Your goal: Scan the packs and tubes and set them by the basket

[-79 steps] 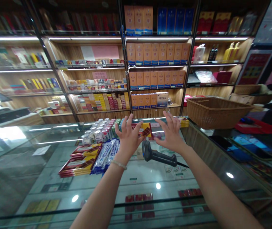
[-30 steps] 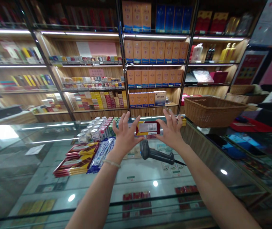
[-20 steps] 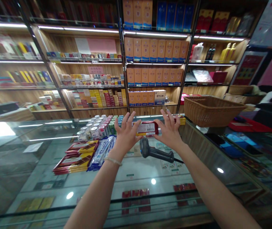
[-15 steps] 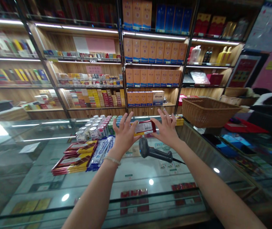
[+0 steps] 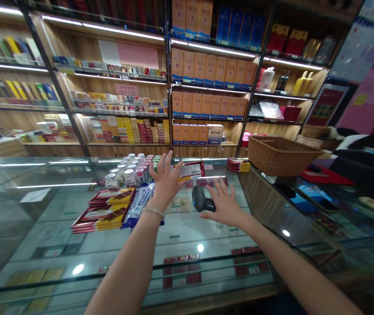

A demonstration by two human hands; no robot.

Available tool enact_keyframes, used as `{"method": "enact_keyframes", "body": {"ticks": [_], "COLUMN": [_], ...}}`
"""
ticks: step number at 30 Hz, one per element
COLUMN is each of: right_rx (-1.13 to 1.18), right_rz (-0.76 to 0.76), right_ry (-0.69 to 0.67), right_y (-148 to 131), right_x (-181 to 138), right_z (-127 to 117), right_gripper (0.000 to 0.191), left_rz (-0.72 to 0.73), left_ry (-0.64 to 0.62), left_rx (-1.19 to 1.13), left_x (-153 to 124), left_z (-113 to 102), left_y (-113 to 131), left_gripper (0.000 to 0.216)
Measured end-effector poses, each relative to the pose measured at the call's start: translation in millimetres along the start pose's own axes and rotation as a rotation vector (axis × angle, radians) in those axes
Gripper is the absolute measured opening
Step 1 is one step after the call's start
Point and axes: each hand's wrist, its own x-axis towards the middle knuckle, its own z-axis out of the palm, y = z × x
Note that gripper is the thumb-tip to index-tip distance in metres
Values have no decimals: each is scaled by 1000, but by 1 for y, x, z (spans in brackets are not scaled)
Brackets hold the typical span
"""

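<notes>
The fingers [image 5: 170, 158] of our left hand [image 5: 164, 183] fan upward. The thumb and forefinger appear to pinch the left end of a red and yellow packet [image 5: 192, 169], though the grip is small in the view, so we say this with some reserve. The packet is held level above the counter, just beyond the scanner, with its white barcode label turned toward us.

Our right hand [image 5: 225, 206] is flat and palm-down, its fingers [image 5: 221, 187] spread apart and closed on nothing. It lies over the handle of the black scanner [image 5: 201, 200], whose head shows at the thumb side. We cannot tell whether the palm touches the handle. A pale bracelet [image 5: 153, 211] circles our left wrist.

Left of that wrist on the glass counter [image 5: 187, 238] lie blue packets [image 5: 140, 205], then a stack of chocolate bars [image 5: 103, 213]. Behind them stands a cluster of small jars [image 5: 126, 174]. Farther right, a short stack of red and yellow packs [image 5: 238, 164] lies near a wicker basket [image 5: 282, 154]. Shelves [image 5: 206, 105] of boxes fill the wall behind.
</notes>
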Motion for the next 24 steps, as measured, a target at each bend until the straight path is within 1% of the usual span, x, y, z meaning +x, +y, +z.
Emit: {"method": "enact_keyframes", "body": {"ticks": [6, 9, 12, 15, 18, 21, 24], "right_rx": [20, 28, 30, 30, 64, 154, 301], "right_rz": [11, 16, -13, -26, -30, -27, -8], "right_ry": [-45, -53, -37, 11, 97, 193, 254], "right_y": [-3, -5, -7, -6, -2, 6, 12], "right_x": [0, 2, 2, 2, 1, 0, -2], "right_z": [-5, -11, -13, -11, -8, -10, -20], "right_gripper": [63, 51, 41, 34, 28, 30, 34], "left_rz": [-22, -33, -32, -35, -43, -54, -60], "left_ry": [-22, -35, -37, -34, -34, -52, -64], "left_rx": [-9, -34, -28, -9, 14, 34, 52], "left_x": [-2, -2, -3, -4, -5, -5, -5], "left_z": [1, 0, 1, 4, 6, 6, 8], "left_y": [0, 0, 0, -2, -4, -5, -6], "left_gripper": [60, 61, 62, 62, 63, 66, 68]}}
